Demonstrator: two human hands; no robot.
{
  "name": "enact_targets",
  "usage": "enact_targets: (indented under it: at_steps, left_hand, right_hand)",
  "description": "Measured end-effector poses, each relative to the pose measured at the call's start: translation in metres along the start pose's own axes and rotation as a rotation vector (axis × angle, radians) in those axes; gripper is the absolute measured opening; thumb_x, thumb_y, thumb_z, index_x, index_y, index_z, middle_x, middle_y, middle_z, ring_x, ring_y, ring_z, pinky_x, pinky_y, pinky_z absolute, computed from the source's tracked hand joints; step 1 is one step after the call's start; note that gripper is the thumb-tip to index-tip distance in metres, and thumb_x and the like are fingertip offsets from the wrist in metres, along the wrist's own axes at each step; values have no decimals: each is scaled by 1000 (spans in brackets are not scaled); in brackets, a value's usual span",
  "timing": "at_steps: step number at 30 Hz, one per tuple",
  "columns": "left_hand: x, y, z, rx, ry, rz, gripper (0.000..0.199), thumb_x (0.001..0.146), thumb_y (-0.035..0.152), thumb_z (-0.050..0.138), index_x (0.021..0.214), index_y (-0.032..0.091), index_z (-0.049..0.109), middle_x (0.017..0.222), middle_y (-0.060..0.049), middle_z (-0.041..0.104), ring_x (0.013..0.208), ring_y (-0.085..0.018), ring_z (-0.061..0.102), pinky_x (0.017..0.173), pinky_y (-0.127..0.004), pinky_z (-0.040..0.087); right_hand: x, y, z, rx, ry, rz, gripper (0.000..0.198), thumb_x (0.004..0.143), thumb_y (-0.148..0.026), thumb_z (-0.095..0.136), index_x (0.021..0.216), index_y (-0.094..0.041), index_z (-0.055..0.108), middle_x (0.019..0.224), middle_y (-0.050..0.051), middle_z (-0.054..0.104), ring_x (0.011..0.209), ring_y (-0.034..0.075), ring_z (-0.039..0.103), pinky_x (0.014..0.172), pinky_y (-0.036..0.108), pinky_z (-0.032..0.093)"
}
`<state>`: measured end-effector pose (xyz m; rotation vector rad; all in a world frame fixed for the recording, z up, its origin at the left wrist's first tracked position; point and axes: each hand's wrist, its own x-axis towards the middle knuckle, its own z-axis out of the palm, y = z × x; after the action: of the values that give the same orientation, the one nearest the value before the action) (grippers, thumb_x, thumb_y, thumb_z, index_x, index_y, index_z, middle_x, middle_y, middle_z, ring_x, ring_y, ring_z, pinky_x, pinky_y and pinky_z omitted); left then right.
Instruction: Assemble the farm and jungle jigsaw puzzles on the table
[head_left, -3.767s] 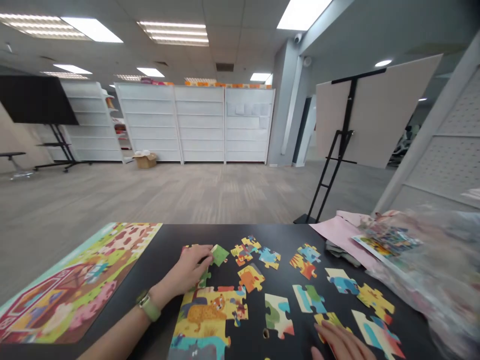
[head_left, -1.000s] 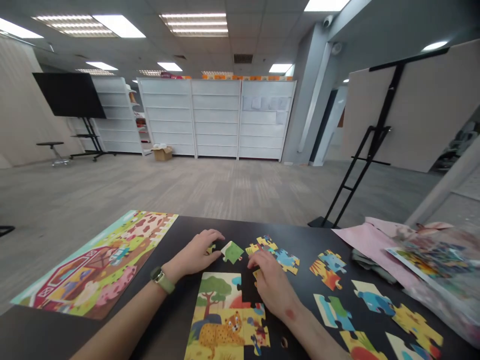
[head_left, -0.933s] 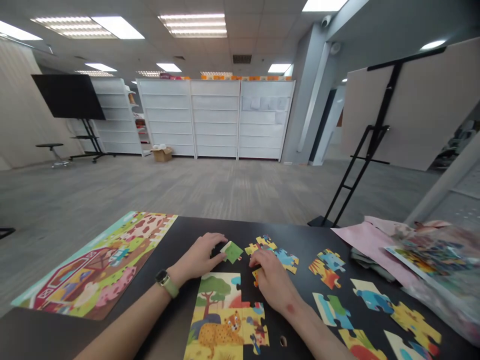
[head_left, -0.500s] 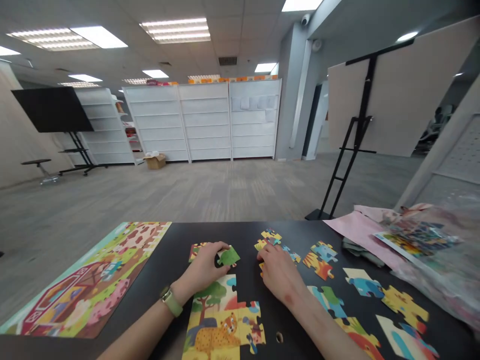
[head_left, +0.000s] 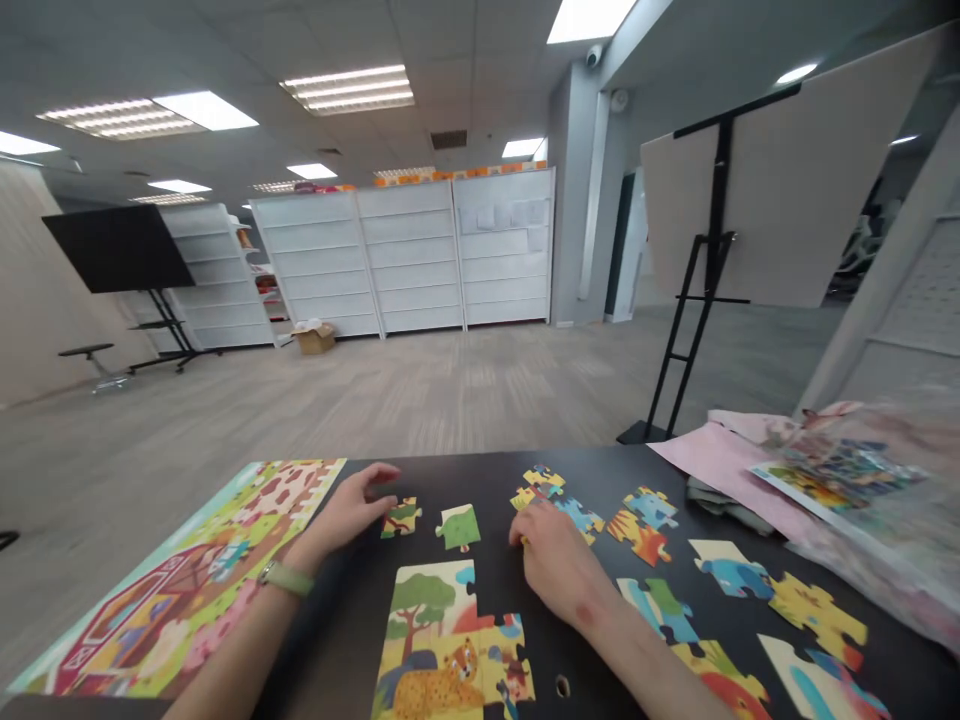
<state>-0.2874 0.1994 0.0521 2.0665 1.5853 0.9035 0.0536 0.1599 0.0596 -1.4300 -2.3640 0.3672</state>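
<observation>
My left hand [head_left: 358, 508] is open, its thumb and fingers apart, beside a small red, yellow and green puzzle piece [head_left: 403, 516]. To the right of that lies a loose green puzzle piece [head_left: 458, 527]. Below it is a partly joined puzzle [head_left: 431, 645] with a tree and a leopard. My right hand [head_left: 553, 552] is closed, fingers curled downward, with a bit of yellow puzzle piece showing at the fingertips; most of that piece is hidden. Just beyond the right hand sit several yellow and blue puzzle pieces [head_left: 577, 517].
Left of the puzzle lies a finished farm picture [head_left: 180, 590]. On the right are more loose pieces, such as an orange striped one [head_left: 639, 535] and a yellow one [head_left: 817, 610]. Pink paper [head_left: 724, 465] and a clear plastic bag [head_left: 885, 520] cover the table's right side.
My left hand has let go of the green piece and moved left, towards the red and green piece. The right hand stays nearly in place. The view has tilted slightly.
</observation>
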Motion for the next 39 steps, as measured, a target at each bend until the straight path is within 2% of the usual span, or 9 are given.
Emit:
enact_targets:
  at_steps: [3,8,17,20,23,31,34,36,39]
  left_hand:
    - [-7,-1,5,58,-115,55,42,73,38,77,113,24,72,121,-8,71,112,-31,65,100,-42,51]
    - [-9,4,15,117,-211,126,35,81,34,69,115,25,72,122,-7,70,110,-30,64,100,-42,49]
    - [-5,-3,24,230,-210,188,36,87,35,63,121,26,68,125,-7,68,110,-27,64,98,-39,51]
    - [-5,-6,25,248,-213,210,34,88,36,61,120,26,69,124,-7,68,107,-27,65,94,-37,53]
    - [-4,-12,27,278,-223,225,33,90,39,59,119,27,69,124,-7,67,109,-27,65,95,-38,53]
    - [-4,-14,28,284,-230,216,34,90,40,58,119,26,69,125,-8,67,111,-28,62,99,-41,50]
    - [-4,-12,28,273,-235,205,34,91,39,58,120,27,69,125,-8,66,114,-29,61,101,-42,49]
    - [-4,-11,27,261,-246,193,34,91,39,57,121,27,68,127,-8,65,116,-29,60,103,-43,48]
    - [-4,-7,27,234,-253,168,34,90,38,59,121,28,68,127,-9,65,114,-30,60,102,-46,49]
  right_hand:
    - [-5,-5,2,7,-28,-34,29,79,1,52,85,-19,72,99,6,70,102,22,60,93,31,44]
    - [-15,-16,6,-5,-25,-21,26,81,-6,55,99,-16,71,107,11,66,107,28,57,95,38,44]
    - [-20,-27,26,206,13,-228,33,79,-2,56,104,-18,71,111,8,67,107,23,57,96,31,45]
    - [-19,-25,25,196,1,-266,29,78,-4,58,98,-19,73,112,7,68,107,23,57,95,30,46]
    - [-17,-22,23,155,-62,-285,23,78,-7,62,92,-21,75,109,6,69,105,23,59,95,31,45]
    - [-17,-26,23,79,-95,-265,27,79,-10,63,102,-20,74,109,7,70,104,23,59,94,33,45]
    - [-17,-30,11,33,-106,-247,27,80,-12,63,103,-22,73,110,4,71,104,21,59,93,29,45]
    - [-19,-27,-8,-18,-111,-202,29,78,-10,65,103,-23,73,113,2,70,107,21,59,93,27,44]
    - [-29,-9,-44,-108,-67,-20,36,74,1,57,100,-19,72,114,9,68,114,27,56,94,34,43]
